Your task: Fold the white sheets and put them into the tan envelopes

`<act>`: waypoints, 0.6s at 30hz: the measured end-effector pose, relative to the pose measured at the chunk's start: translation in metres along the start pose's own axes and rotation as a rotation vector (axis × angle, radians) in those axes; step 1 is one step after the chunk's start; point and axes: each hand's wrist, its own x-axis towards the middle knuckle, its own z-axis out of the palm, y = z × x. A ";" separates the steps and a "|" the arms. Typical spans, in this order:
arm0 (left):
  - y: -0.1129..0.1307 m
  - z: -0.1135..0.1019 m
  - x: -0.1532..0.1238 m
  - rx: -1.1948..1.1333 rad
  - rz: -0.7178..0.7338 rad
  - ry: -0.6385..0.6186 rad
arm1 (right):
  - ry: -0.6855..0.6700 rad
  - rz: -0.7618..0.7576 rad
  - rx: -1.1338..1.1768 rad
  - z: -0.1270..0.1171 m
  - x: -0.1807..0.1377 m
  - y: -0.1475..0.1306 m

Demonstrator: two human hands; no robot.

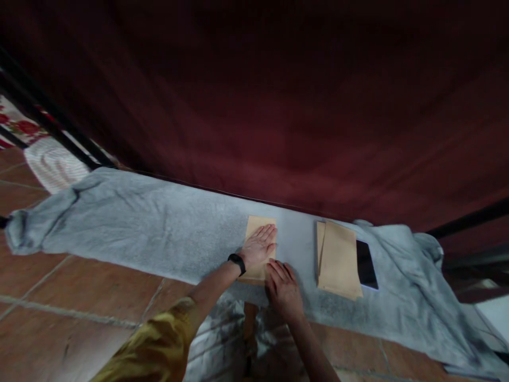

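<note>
A brown paper envelope or bag (pixel 254 223) lies flat on the grey cloth in front of me. My left hand (pixel 258 248), with a black band on the wrist, rests flat across its upper part, fingers stretched to the right edge. Lower down, my right hand (pixel 283 286) touches the paper's right edge with its fingertips, the fingers laid out close together. To the right sits a small stack of similar brown paper pieces (pixel 340 260), slightly fanned. A dark phone or tablet (pixel 366 265) lies partly under that stack.
Grey cloth (pixel 159 228) covers a long low surface, with bunched folds at both ends. Behind it hangs a dark red curtain (pixel 258 132). Black bars (pixel 473 218) stand at both sides. Tiled floor (pixel 99 297) shows in front.
</note>
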 end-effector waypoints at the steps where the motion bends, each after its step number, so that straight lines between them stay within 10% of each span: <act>1: 0.002 0.001 -0.004 0.001 0.007 0.003 | 0.006 0.003 0.008 0.001 -0.001 0.002; 18: 0.041 -0.010 -0.064 -0.064 0.086 -0.060 | 0.091 0.098 0.109 0.010 -0.010 0.012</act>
